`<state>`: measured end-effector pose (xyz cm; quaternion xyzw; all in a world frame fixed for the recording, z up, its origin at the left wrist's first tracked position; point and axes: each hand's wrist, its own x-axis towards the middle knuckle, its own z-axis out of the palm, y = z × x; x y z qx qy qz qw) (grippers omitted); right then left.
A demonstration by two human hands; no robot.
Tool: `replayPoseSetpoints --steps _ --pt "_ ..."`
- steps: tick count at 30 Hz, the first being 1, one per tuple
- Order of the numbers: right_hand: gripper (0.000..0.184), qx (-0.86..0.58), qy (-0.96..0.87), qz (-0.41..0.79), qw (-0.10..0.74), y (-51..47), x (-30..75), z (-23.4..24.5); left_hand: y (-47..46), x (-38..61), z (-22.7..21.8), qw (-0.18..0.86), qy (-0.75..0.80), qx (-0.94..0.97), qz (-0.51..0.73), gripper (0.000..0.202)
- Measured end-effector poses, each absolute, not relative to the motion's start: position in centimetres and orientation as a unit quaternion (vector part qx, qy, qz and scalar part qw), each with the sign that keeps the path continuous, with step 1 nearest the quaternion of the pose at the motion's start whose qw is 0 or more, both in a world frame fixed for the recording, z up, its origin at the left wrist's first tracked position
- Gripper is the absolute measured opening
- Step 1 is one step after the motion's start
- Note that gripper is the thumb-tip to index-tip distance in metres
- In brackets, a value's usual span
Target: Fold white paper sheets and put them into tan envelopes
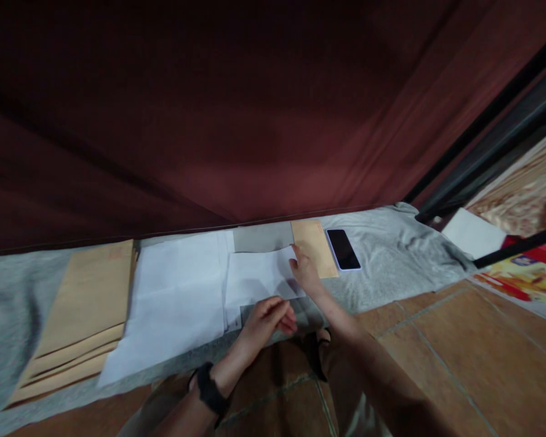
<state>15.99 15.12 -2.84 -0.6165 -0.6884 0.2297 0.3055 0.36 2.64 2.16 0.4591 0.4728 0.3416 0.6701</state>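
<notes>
A white sheet of paper (pixel 257 270) is slightly raised at its right end, with its left end beside a larger pile of white sheets (pixel 177 291). My right hand (pixel 306 272) grips the right edge of that sheet between thumb and fingers. Just below its lower edge is my left hand (pixel 268 318), wearing a dark wristband; the fingers are curled in with nothing visible in them. A small brown envelope (pixel 318 249) lies under and behind my right hand. On the left, several large brown envelopes (pixel 88 291) are stacked in a staggered fan.
A phone with a dark screen (pixel 344 249) lies right of the small envelope. Grey cloth (pixel 395 261) covers the long, low surface, with a dark red curtain (pixel 255 152) behind. Black bars (pixel 495 127) and a red and yellow printed package (pixel 528 273) are at the right, beside the tiled floor (pixel 455 346).
</notes>
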Motion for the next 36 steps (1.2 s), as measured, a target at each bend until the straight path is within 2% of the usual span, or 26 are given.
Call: replayPoseSetpoints --steps 2,4,6,9,13,15,25,30,36 --pt "0.057 -0.621 -0.724 0.163 0.253 14.7 15.8 -2.4 4.0 -0.4 2.1 0.448 0.542 0.588 0.399 0.026" --pt "0.059 -0.621 -0.735 0.119 0.245 14.4 15.6 -1.9 5.7 -1.1 1.5 0.253 0.566 0.678 0.395 0.029" --pt "0.06 -0.61 -0.74 0.087 0.27 14.3 15.2 -1.6 7.1 -1.5 0.3 0.136 0.592 0.72 0.337 0.042" --pt "0.054 -0.562 -0.756 0.1 0.319 14.0 13.7 -1.5 8.2 -1.6 -1.8 0.043 0.622 0.738 0.256 0.055" --pt "0.052 -0.512 -0.772 0.212 0.311 12.5 10.5 -2.4 8.7 -1.2 -4.0 0.007 0.607 0.771 0.193 0.06" --pt "0.052 -0.484 -0.794 0.219 0.296 11.8 9.2 -3.0 8.9 -1.2 -4.6 0.013 0.607 0.777 0.167 0.061" --pt "0.052 -0.519 -0.824 0.102 0.203 11.2 10.4 -4.1 10.1 -3.1 -5.4 0.013 0.654 0.732 0.191 0.061" --pt "0.055 -0.525 -0.824 0.04 0.211 10.7 11.6 -5.2 9.9 -4.0 -5.4 0.016 0.677 0.707 0.202 0.061" --pt "0.056 -0.547 -0.806 0.023 0.225 9.8 12.4 -5.6 9.3 -4.3 -5.7 0.017 0.708 0.67 0.221 0.062"
